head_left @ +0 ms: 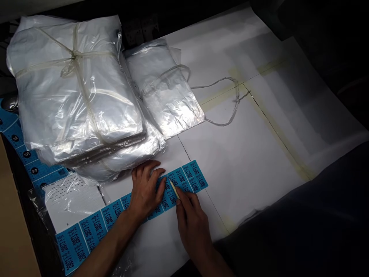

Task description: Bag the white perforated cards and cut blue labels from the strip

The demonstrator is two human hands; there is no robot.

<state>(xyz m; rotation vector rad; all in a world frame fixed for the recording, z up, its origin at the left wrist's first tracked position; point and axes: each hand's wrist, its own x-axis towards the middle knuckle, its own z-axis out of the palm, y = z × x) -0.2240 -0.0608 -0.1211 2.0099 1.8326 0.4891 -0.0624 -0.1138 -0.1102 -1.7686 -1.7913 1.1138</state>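
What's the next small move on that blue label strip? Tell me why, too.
Probably lift the edge of the blue label strip with the tip of the stick in the right hand, since that tip rests on the strip while the left hand lies across it, pinning it down.

**Plastic bags (77,88) and blue labels (194,177) crowd the bench (259,161)**

White paper (230,73) covers the bench, its seams edged with pale yellow masking tape (276,132). The bags lie in a large bundle at the far left, bound crosswise with a clear plastic strap (75,57). A smaller bundle (164,92) sits just beside it, a loose strap loop (221,102) trailing onto the paper. The labels form a long strip angled across the near side, and a perforated white sheet (72,200) under clear film lies beside its left end.
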